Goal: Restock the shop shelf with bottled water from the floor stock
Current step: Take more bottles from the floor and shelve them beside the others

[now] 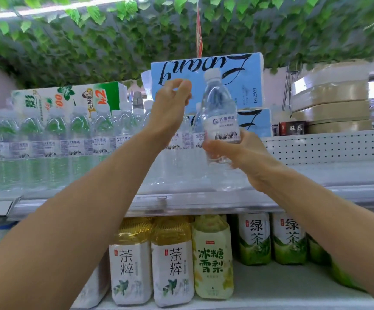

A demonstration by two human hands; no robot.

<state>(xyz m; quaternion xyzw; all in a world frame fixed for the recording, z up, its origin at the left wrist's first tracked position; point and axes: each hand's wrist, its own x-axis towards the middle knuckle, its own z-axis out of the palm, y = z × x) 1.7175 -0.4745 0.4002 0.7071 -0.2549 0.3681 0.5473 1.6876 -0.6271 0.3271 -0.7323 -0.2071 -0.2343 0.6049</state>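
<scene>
My right hand (237, 153) grips the lower half of a clear water bottle (220, 113) with a white cap and holds it upright above the top shelf (204, 202). Just left of that bottle, my left hand (170, 110) is raised over the shelf with its fingers curled; whether it holds anything is hidden. A row of several matching water bottles (54, 135) stands on the shelf from the far left up to my hands. The shelf surface to the right of the held bottle is bare.
Blue tissue packs (244, 86) and a green-and-white pack (69, 99) lie behind the bottles. Stacked bamboo steamers (331, 101) sit at the right. Tea and pear drink bottles (172, 265) fill the shelf below. Artificial leaves (181, 30) hang overhead.
</scene>
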